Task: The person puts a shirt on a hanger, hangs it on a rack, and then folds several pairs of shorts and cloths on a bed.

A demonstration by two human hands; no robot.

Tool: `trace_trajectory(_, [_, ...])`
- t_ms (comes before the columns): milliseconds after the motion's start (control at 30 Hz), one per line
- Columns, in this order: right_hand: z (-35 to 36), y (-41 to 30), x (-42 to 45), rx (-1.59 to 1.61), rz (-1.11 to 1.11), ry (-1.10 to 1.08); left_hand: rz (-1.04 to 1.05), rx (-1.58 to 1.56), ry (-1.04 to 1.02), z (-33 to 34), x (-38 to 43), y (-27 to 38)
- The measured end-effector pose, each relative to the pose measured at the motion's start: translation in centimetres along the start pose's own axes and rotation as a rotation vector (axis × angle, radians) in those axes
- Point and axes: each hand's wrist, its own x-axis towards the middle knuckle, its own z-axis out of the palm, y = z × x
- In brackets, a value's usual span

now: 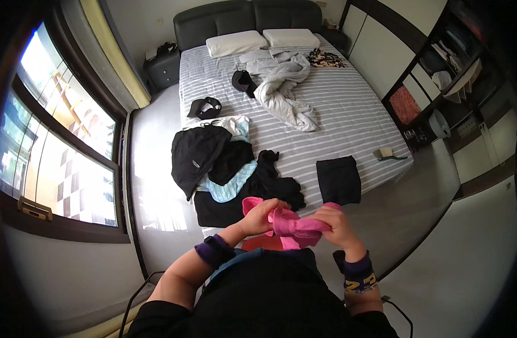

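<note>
A bunched pink garment (298, 228) hangs between my two hands, close in front of my body. My left hand (262, 216) grips its left part, and one end sticks up past the fingers. The fingers of my right hand (336, 224) are closed on its right side. Just beyond lies a loose pile of clothes on the bed, with a black garment (201, 154) on top and a light blue cloth (231, 183) partly under it. To the right of the pile a black garment (339, 179) lies folded into a neat rectangle.
The bed (347, 105) has a striped sheet. A black visor (205, 108), a black cap (242, 82), a crumpled grey quilt (283, 91) and a bed brush (387, 154) lie on it. A window (68, 139) is at left; open shelves (446, 63) stand at right.
</note>
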Motion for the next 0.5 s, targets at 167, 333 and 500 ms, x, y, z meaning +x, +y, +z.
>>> trace_trajectory(167, [0.1, -1.1, -0.6, -0.051, 0.124, 0.056, -0.145, 0.182, 0.063, -0.8, -1.6, 1.8])
trace_trajectory(333, [0.6, -5.6, 2.4, -0.115, 0.08, -0.04, -0.257, 0.309, 0.168, -1.9, -1.6, 5.1])
trace_trajectory(500, [3.2, -5.8, 4.0, -0.155, 0.022, -0.008, -0.338, 0.359, 0.238, -3.0, -2.4, 6.0])
